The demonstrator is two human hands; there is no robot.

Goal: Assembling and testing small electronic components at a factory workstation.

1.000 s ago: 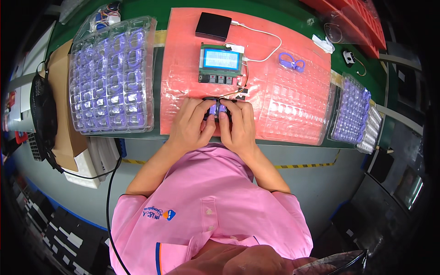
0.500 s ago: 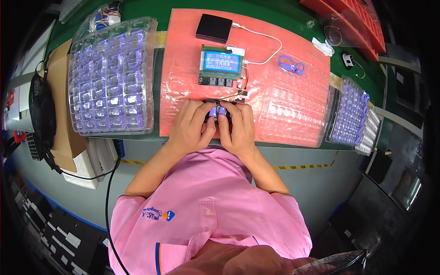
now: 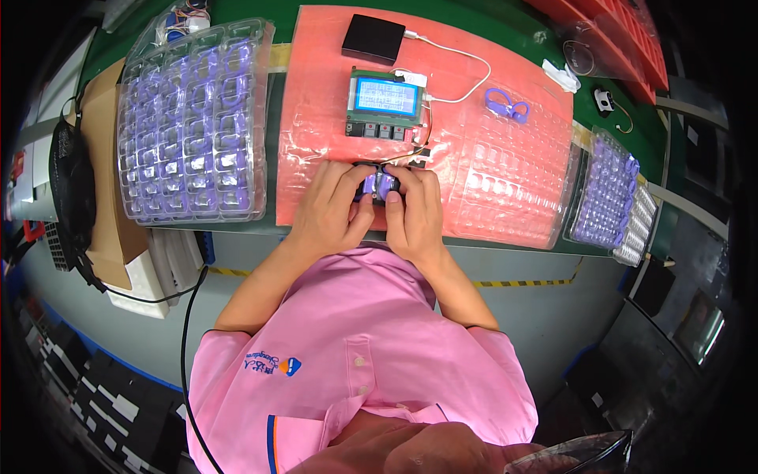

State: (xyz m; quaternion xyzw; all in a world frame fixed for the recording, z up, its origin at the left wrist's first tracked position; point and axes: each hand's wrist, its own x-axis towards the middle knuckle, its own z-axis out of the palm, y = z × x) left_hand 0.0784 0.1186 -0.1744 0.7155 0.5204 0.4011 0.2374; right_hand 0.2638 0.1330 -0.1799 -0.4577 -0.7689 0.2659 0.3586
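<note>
On the pink mat, near its front edge, a small black holder point(image 3: 359, 192) has purple, shiny earphone parts point(image 3: 378, 186) in it. My left hand point(image 3: 332, 204) is closed on its left side, with fingertips on the top edge and thumb at the front. My right hand point(image 3: 415, 207) grips its right side the same way. The fingers partly cover the holder. Just beyond stands a circuit board with a lit screen point(image 3: 386, 97) and a row of square buttons point(image 3: 384, 132). Thin wires point(image 3: 422, 152) run from the board toward the holder.
At the left stands a clear tray of purple earphones point(image 3: 193, 126). A black box point(image 3: 373, 39) joins the board by a white cable point(image 3: 474, 57). On the right, a purple ear-hook pair point(image 3: 506, 106) lies on a clear blister tray point(image 3: 509, 182); filled purple trays point(image 3: 604, 189) lie farther right.
The screen has gone from light text on blue to a paler, brighter pattern. My thumbs have moved slightly apart, so more of the purple parts shows. The view has shifted a little.
</note>
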